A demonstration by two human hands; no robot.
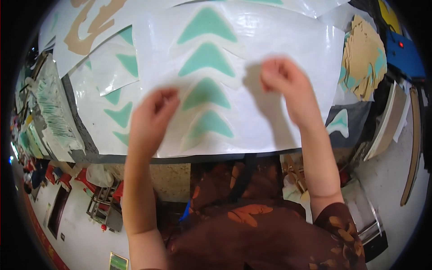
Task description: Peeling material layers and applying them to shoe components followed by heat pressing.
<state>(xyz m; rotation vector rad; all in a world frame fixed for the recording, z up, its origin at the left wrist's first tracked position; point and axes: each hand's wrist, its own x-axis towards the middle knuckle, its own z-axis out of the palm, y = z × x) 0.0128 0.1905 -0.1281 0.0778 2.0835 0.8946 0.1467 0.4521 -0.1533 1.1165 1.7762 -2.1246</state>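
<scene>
A white glossy sheet [261, 126] lies before me with a column of green, rounded triangular pieces [205, 92] on it, each with a pale border. My left hand [155, 114] is over the sheet, left of the lower pieces, thumb and fingers pinched together. Above the sheet's right half hangs my right hand [281, 76], fingers curled in and casting a shadow. Whatever either pinch may hold is too small or hidden to make out. Both hands are slightly blurred.
Other white sheets with green pieces [119, 114] overlap on the left. Brown paper cut-outs [366, 58] are piled at the right, near a blue box [407, 56]. One loose green-and-white piece [339, 123] lies at the table's right. A metal stool [105, 209] stands below left.
</scene>
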